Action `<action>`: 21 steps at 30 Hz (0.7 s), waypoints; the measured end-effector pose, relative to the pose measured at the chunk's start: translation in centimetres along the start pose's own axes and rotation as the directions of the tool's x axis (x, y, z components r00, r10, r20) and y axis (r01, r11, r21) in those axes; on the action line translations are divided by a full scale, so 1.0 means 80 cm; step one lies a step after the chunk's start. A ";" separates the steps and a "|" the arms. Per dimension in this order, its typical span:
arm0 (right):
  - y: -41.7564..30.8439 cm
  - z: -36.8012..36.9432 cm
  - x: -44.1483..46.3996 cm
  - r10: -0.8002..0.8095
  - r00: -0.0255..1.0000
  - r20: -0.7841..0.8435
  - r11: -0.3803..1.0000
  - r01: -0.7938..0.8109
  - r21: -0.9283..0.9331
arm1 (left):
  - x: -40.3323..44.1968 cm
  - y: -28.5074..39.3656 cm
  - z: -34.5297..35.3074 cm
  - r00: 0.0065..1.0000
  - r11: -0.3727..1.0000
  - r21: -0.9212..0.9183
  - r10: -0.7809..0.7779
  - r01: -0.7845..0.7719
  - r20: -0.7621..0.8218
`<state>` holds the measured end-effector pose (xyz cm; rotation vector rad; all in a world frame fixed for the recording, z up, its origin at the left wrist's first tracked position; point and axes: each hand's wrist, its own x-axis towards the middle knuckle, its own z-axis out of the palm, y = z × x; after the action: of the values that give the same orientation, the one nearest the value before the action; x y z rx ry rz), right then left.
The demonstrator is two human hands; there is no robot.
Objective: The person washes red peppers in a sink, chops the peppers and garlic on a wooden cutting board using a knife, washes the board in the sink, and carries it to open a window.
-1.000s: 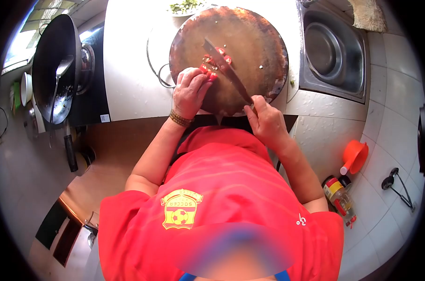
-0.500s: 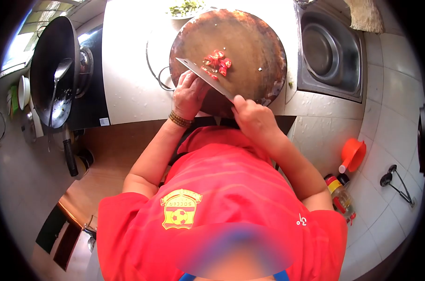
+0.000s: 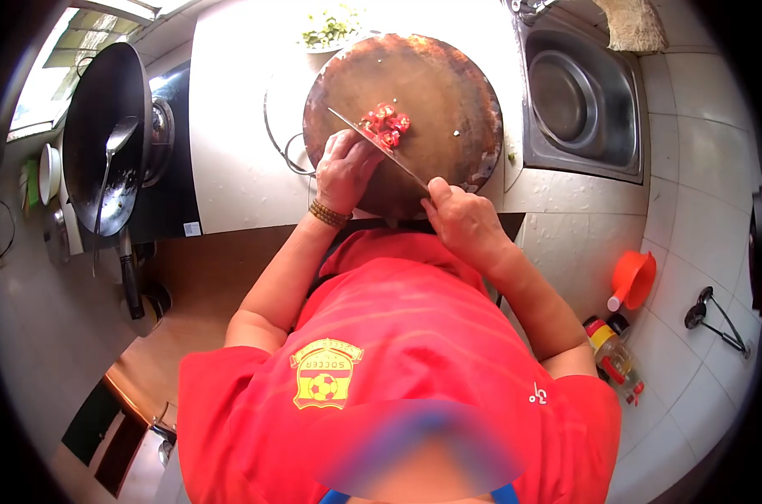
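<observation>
A round wooden chopping board (image 3: pixel 448 92) lies on the counter with a small heap of cut red chili pepper (image 3: pixel 386 123) near its middle. My right hand (image 3: pixel 465 217) is closed round the handle of a kitchen knife (image 3: pixel 410 170), whose blade slants up and left across the board, seen nearly edge-on. Against the near side of the blade, my left hand (image 3: pixel 345 172) has its fingers curled and pressed together on the board. Whatever lies under those fingertips is hidden by the hand and blade. The chili pieces sit just beyond the blade.
Behind the board stands a bowl of chopped green vegetable (image 3: pixel 330 32). A wok (image 3: pixel 104 126) with a ladle (image 3: pixel 119 139) in it is at left on the stove. The metal sink (image 3: pixel 565 101) is at right, with a red dipper (image 3: pixel 633 277) and a bottle (image 3: pixel 620 365) below it.
The knife blade has turned more edge-on and stands closer to the chili heap, whose pieces are gathered more tightly. The whole view has shifted slightly.
</observation>
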<state>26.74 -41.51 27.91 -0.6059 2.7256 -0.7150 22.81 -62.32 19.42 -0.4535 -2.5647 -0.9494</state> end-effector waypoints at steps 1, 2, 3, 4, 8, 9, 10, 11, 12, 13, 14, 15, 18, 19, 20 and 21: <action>-0.001 0.001 0.000 0.003 1.000 0.002 1.000 -0.003 0.000 | 0.000 -0.001 0.000 1.000 1.000 -0.002 -0.002 0.002 0.002; -0.002 0.003 0.001 0.013 1.000 0.011 1.000 -0.013 -0.017 | 0.000 -0.001 0.000 1.000 1.000 0.006 0.001 -0.001 0.003; -0.003 0.004 0.002 0.023 1.000 0.021 0.999 -0.022 -0.035 | 0.000 -0.001 0.000 1.000 1.000 0.014 0.003 -0.003 0.003; -0.005 0.008 0.007 0.023 0.999 0.024 0.999 -0.022 -0.037 | -0.001 -0.001 0.000 1.000 1.000 0.013 -0.001 0.001 0.003; 0.001 0.041 0.031 0.027 0.999 -0.023 0.997 -0.029 -0.071 | -0.004 -0.003 0.002 1.000 1.000 -0.008 -0.014 0.014 -0.001; 0.006 0.050 0.035 0.017 0.998 -0.056 0.996 -0.021 -0.087 | -0.003 -0.004 0.002 1.000 1.000 -0.023 -0.019 0.019 -0.011; 0.011 0.055 0.034 0.015 0.996 -0.084 0.998 -0.020 -0.056 | -0.003 -0.005 0.001 1.000 1.000 -0.018 -0.019 0.018 -0.016; 0.013 0.053 0.033 0.018 0.996 -0.083 0.998 -0.022 -0.051 | -0.003 -0.002 -0.003 1.000 0.999 -0.031 0.007 -0.007 -0.009; 0.016 0.047 0.035 0.051 0.994 -0.092 0.996 -0.044 0.077 | -0.003 0.001 -0.005 0.999 0.998 -0.046 0.034 -0.034 -0.006; 0.019 0.040 0.037 0.082 0.991 -0.101 0.978 -0.061 0.202 | -0.004 0.000 -0.005 0.999 0.998 -0.045 0.037 -0.038 -0.010; 0.018 0.034 0.037 0.080 0.992 -0.095 0.976 -0.058 0.209 | -0.005 0.000 -0.005 0.999 0.999 -0.034 0.034 -0.035 -0.008; 0.013 0.025 0.034 0.075 0.993 -0.096 0.977 -0.054 0.208 | -0.007 -0.001 -0.006 1.000 0.999 -0.022 0.029 -0.029 -0.006; -0.005 0.008 0.016 0.032 0.998 -0.052 0.997 -0.028 0.076 | -0.005 0.000 -0.006 0.999 0.999 -0.003 0.048 -0.048 -0.023; -0.010 0.008 0.010 0.016 0.998 -0.056 0.999 -0.013 0.047 | -0.004 0.001 -0.006 0.999 0.999 -0.006 0.046 -0.046 -0.027; -0.012 0.007 0.005 0.001 0.998 -0.059 1.000 0.000 0.018 | -0.003 0.003 -0.007 0.998 0.999 0.020 0.038 -0.037 -0.040; -0.014 0.007 0.003 0.003 0.999 -0.055 1.000 -0.002 0.016 | -0.004 0.004 -0.007 0.998 0.999 0.046 0.030 -0.027 -0.052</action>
<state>27.07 -42.73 27.96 -0.5876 2.7672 -0.7627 23.32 -62.56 19.87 -0.4456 -2.5205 -0.8796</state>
